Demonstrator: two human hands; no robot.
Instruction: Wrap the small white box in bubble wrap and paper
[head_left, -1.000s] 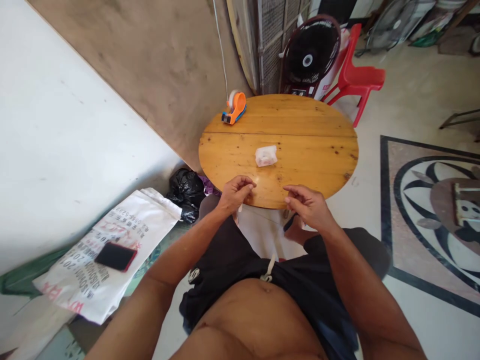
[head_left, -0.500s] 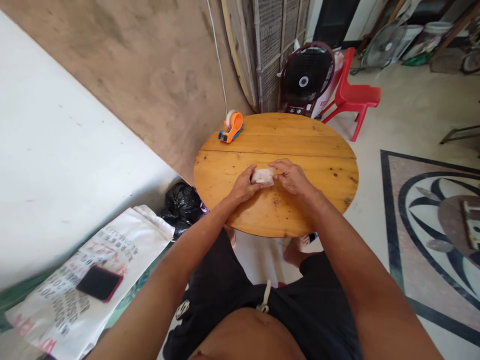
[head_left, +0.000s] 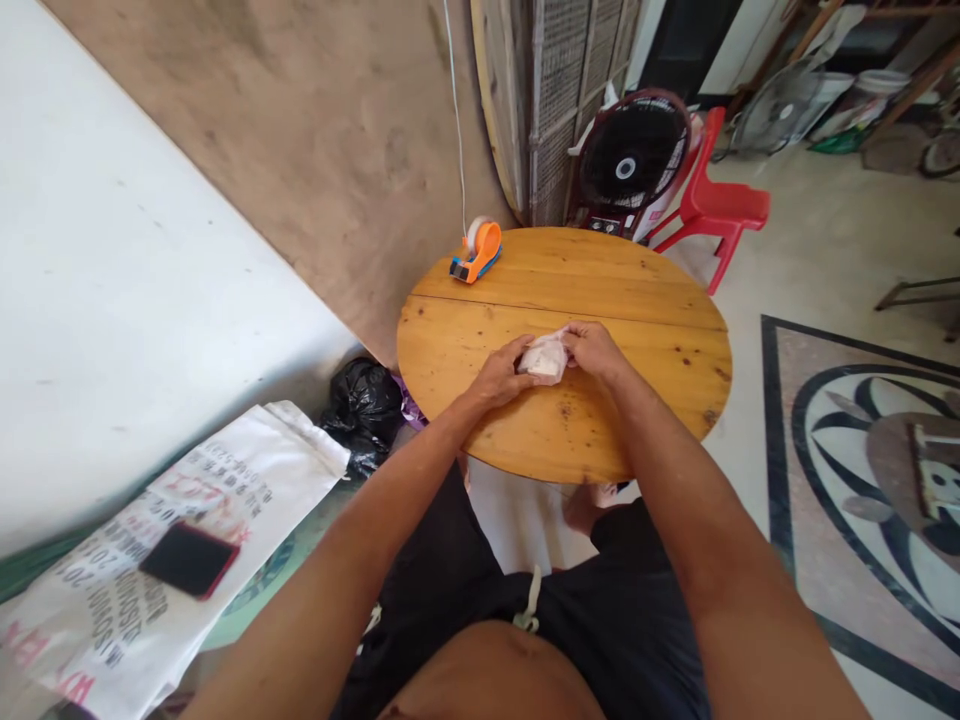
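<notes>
A small whitish packet in a thin translucent wrapper (head_left: 544, 359) is between my hands over the round wooden table (head_left: 465, 400). My left hand (head_left: 504, 372) grips its left end between thumb and fingers. With fingers pinched together, my right hand (head_left: 591, 350) holds the upper right corner of the wrapper. What lies inside the packet cannot be made out. Farther back on the tabletop stands an orange tape dispenser (head_left: 484, 250) with a roll of tape, apart from both hands.
Beyond the table are a black fan (head_left: 625, 168) and a red plastic chair (head_left: 731, 203). Black plastic bags (head_left: 365, 405) lie left of the table. A phone (head_left: 190, 560) rests on white printed sacks (head_left: 277, 445). A brown board (head_left: 360, 150) leans behind.
My right hand has closed from a spread position onto the wrapper's corner and pulled it up. The packet now looks tilted. The whole view has shifted slightly.
</notes>
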